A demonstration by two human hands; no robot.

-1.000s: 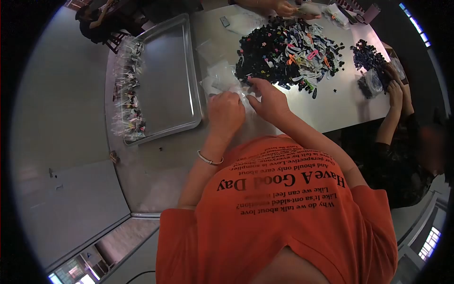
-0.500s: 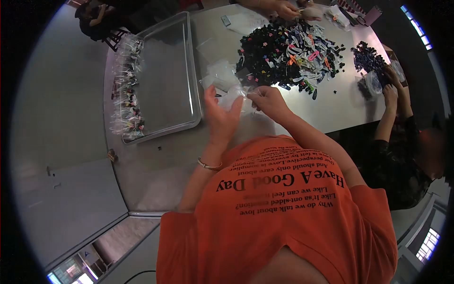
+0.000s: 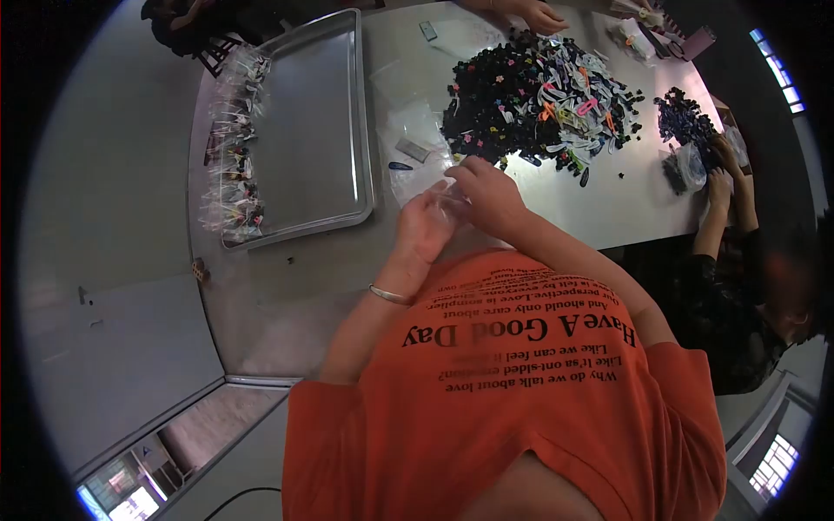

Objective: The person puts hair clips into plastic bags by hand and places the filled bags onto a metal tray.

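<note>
My left hand (image 3: 426,227) is closed on a clear plastic bag (image 3: 450,207), palm turned up. Close beside it, my right hand (image 3: 486,193) pinches the same bag from the right. Just beyond my hands, more clear bags (image 3: 408,122) lie flat on the table, with a dark hair clip (image 3: 400,166) and a small grey packet (image 3: 413,150) on them. A large pile of black, white and coloured clips (image 3: 539,104) spreads out behind my right hand.
A big metal tray (image 3: 369,174) stands at the left, with filled bags (image 3: 234,148) along its far left side. At the right, a co-worker's hands (image 3: 725,174) are near a dark pile (image 3: 682,113). Another person's hand (image 3: 540,16) shows at the top.
My hands have come closer together around the bag. My left hand has let the stack of bags out from over the clip and packet. The co-worker's hand at the top has moved apart from the clips.
</note>
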